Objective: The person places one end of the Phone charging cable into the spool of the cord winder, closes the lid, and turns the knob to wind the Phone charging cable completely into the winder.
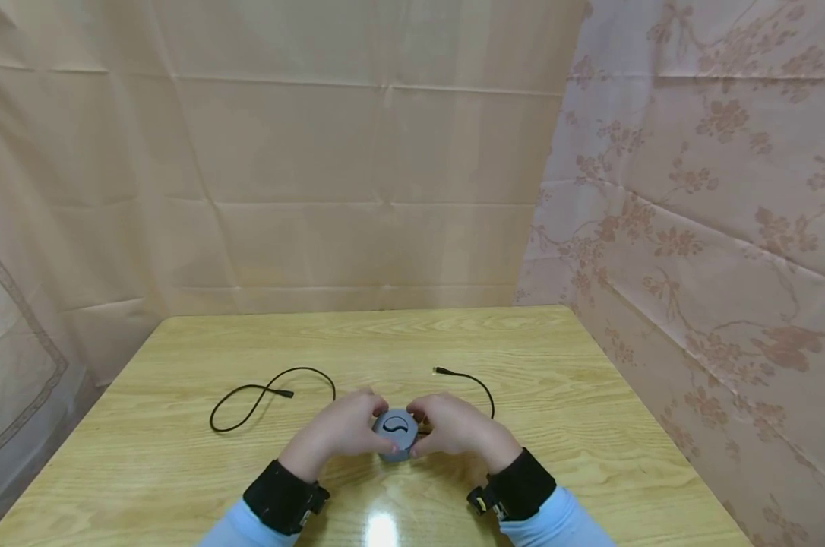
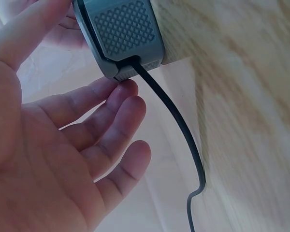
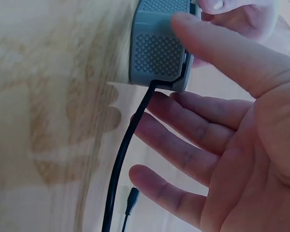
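Observation:
A grey, many-sided cable winder [image 1: 396, 427] with a black S-shaped mark on top sits on the table between both hands. My left hand [image 1: 344, 427] holds its left side between thumb and fingers. From the right, my right hand [image 1: 456, 427] grips it the same way, its thumb on the near edge. The wrist views show dimpled side panels on the winder [image 2: 125, 30]. A black cable [image 2: 181, 125] leaves a slot on the left side, and the cable [image 3: 123, 150] comes out on the right too. Any cable inside the winder is hidden.
On the wooden table [image 1: 180, 471], the left cable length loops round to a plug [image 1: 286, 393]. The right length curves back to another plug [image 1: 444, 371]. A beige curtain [image 1: 282, 190] hangs behind the table and a floral cloth [image 1: 700, 228] along the right.

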`<state>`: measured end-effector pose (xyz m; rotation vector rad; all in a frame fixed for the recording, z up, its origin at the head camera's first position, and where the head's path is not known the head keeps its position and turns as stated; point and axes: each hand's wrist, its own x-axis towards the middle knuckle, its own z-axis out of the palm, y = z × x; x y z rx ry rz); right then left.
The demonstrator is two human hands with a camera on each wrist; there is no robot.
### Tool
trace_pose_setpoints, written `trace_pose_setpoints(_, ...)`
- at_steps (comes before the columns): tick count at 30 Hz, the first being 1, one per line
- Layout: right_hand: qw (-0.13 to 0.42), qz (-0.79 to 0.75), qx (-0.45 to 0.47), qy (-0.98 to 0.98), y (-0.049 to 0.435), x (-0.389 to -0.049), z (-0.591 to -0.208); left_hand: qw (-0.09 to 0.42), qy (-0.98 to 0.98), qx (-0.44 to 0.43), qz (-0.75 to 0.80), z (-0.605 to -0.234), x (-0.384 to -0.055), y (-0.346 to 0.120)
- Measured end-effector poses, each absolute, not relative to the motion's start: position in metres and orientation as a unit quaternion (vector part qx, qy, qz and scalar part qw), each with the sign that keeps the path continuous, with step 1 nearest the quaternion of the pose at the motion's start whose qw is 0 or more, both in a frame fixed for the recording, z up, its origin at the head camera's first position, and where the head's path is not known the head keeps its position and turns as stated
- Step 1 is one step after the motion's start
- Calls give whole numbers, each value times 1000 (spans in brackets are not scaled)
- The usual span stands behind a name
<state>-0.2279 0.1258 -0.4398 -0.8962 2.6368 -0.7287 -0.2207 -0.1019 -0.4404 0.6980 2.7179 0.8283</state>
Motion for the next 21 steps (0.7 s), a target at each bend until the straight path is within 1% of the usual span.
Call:
trace_pose_setpoints(8, 117, -235, -306, 915, 121, -228, -444, 107, 927, 229, 276, -442, -222, -101)
trace_pose_setpoints(21, 105, -218, -303, 922, 120, -229, -444, 85, 936, 236, 246, -442, -223, -99)
